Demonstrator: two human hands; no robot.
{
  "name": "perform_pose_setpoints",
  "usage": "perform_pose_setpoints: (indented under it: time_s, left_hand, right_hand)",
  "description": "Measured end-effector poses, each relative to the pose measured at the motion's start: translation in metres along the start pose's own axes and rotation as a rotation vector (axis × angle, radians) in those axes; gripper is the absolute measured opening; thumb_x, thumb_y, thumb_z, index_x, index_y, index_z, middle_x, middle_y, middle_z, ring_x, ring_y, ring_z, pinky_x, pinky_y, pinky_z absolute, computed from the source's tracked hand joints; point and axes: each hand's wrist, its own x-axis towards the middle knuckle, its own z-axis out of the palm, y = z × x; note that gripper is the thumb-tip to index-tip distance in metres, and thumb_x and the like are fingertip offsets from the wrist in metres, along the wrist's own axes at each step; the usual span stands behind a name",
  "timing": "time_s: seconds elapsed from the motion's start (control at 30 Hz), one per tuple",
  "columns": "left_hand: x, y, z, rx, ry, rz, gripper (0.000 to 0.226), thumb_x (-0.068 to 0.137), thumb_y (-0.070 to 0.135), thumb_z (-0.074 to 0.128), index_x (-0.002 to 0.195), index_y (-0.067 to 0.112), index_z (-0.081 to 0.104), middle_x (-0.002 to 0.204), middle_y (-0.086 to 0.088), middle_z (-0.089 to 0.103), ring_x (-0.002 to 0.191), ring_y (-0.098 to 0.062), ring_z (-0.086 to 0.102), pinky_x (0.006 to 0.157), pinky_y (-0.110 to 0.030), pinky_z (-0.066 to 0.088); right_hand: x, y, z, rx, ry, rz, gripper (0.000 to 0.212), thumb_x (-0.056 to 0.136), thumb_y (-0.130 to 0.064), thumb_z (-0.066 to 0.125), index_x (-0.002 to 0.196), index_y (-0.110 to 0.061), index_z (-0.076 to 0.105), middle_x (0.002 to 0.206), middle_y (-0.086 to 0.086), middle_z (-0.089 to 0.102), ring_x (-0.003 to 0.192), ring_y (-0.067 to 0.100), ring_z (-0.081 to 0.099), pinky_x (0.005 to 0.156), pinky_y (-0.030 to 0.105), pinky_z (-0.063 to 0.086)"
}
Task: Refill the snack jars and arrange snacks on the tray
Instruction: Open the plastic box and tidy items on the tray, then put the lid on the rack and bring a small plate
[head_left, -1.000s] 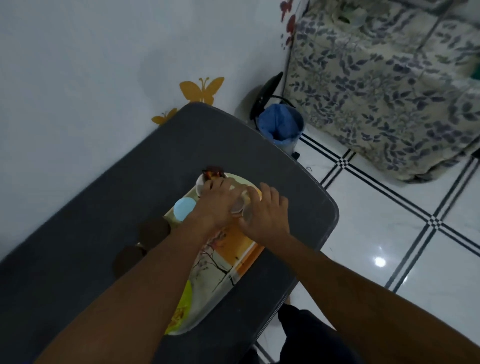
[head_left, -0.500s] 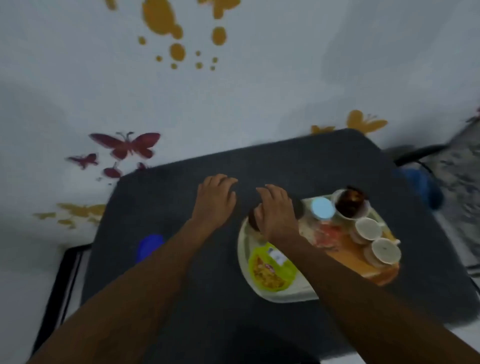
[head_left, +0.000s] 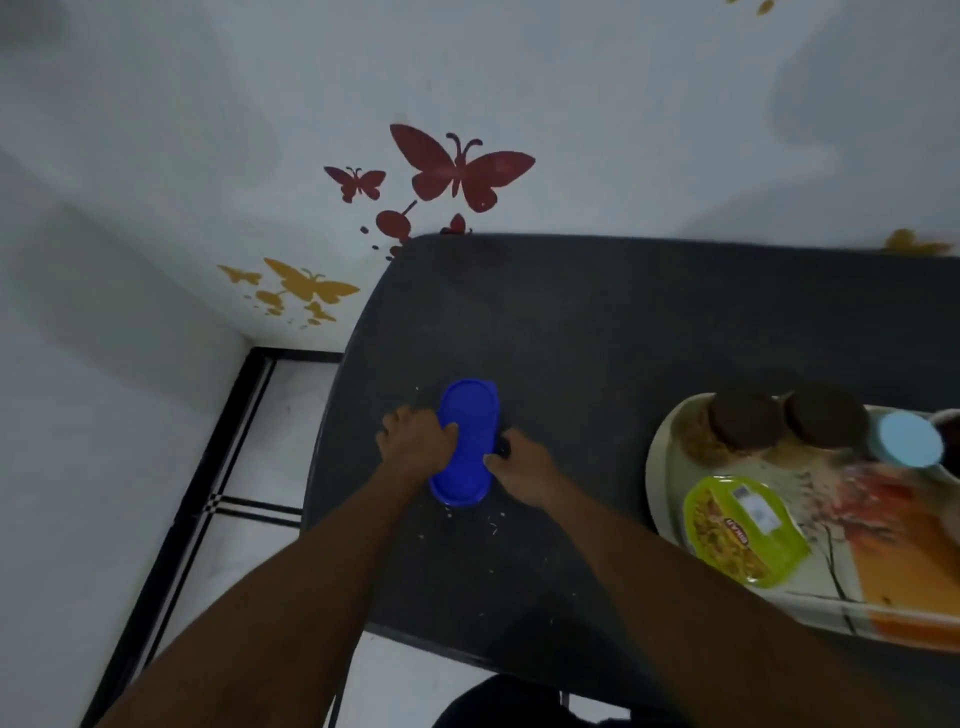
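Blue oval lid (head_left: 464, 441) lay on the dark table (head_left: 597, 322), near its left edge and well apart from the tray (head_left: 662, 447). We could not tell whether a container sat under it; only the top face showed.

Left hand (head_left: 415, 441) was at the lid's left side, fingers curled over its rim, thumb lying on the blue surface. Right hand (head_left: 522, 467) was at the lid's right side, fingers bent down at the rim, thumb tip touching the lid's near edge. We judged the two-sided hold to be for lifting or prying evenly, since an oval snap lid tends to bind if pulled from one end only. That is our reading, not something seen.

Pale crumbs (head_left: 493, 527) lay scattered on the table just beside the lid, toward us, which suggested snack handling at this spot.

On the tray, at the right: two dark round lids (head_left: 745, 421), side by side at the far rim, a light blue lid (head_left: 909, 441) just right of them, and a green snack packet (head_left: 743, 530) lying flat at the near left. We took the grouping as staging for the arrangement step, with the blue-lidded piece not yet brought over.

Butterfly stickers (head_left: 457, 169) marked the white wall behind the table.
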Motion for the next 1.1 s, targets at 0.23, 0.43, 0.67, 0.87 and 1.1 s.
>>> perform_pose_setpoints:
  time_s: [0.23, 0.43, 0.67, 0.87, 1.1]
  left_hand:
    - [-0.011, 0.061, -0.005, -0.702, 0.144, 0.155, 0.030, 0.097, 0.039, 0.066, 0.091, 0.016, 0.048, 0.088, -0.001, 0.056, 0.082, -0.022, 0.057, 0.063, -0.028, 0.039]
    - [-0.059, 0.185, -0.026, -1.090, -0.119, 0.214, 0.052, 0.092, 0.061, 0.064, 0.108, 0.012, 0.057, 0.102, 0.000, 0.066, 0.089, -0.017, 0.065, 0.068, -0.030, 0.048]
    - [-0.183, 0.325, -0.001, -1.107, -0.359, 0.435, 0.052, 0.103, 0.057, 0.047, 0.121, 0.011, 0.063, 0.108, -0.004, 0.072, 0.084, -0.019, 0.068, 0.062, -0.030, 0.052]
    - [-0.334, 0.432, 0.078, -1.114, -0.269, 0.644, 0.037, 0.104, 0.053, 0.047, 0.127, 0.024, 0.048, 0.120, 0.003, 0.062, 0.098, -0.011, 0.062, 0.075, -0.032, 0.052]
    - [-0.515, 0.557, 0.184, -1.000, -0.510, 0.767, 0.049, 0.104, 0.056, 0.044, 0.142, 0.026, 0.039, 0.121, 0.009, 0.055, 0.098, -0.003, 0.055, 0.079, -0.032, 0.049]
  right_hand:
    - [-0.013, -0.009, -0.030, 0.109, 0.270, -0.015, 0.027, 0.101, -0.043, 0.055, 0.105, -0.017, 0.052, 0.094, -0.003, 0.058, 0.077, 0.012, 0.057, 0.056, 0.022, 0.039]
    - [-0.081, 0.001, -0.125, 0.519, 0.783, -0.093, 0.034, 0.097, -0.051, 0.059, 0.092, -0.021, 0.043, 0.079, -0.006, 0.053, 0.063, -0.003, 0.053, 0.054, 0.014, 0.042]
    - [-0.206, 0.067, -0.227, 0.769, 0.996, -0.111, 0.026, 0.104, -0.044, 0.051, 0.119, -0.023, 0.052, 0.111, 0.000, 0.062, 0.099, 0.018, 0.066, 0.082, 0.040, 0.057]
    - [-0.337, 0.177, -0.286, 0.742, 1.327, -0.095, 0.027, 0.101, -0.054, 0.049, 0.108, -0.030, 0.059, 0.093, -0.011, 0.066, 0.073, -0.001, 0.063, 0.056, 0.014, 0.045]
    - [-0.503, 0.338, -0.353, 0.755, 1.510, -0.002, 0.030, 0.100, -0.058, 0.050, 0.098, -0.030, 0.061, 0.085, -0.005, 0.068, 0.063, 0.005, 0.060, 0.054, 0.021, 0.046]
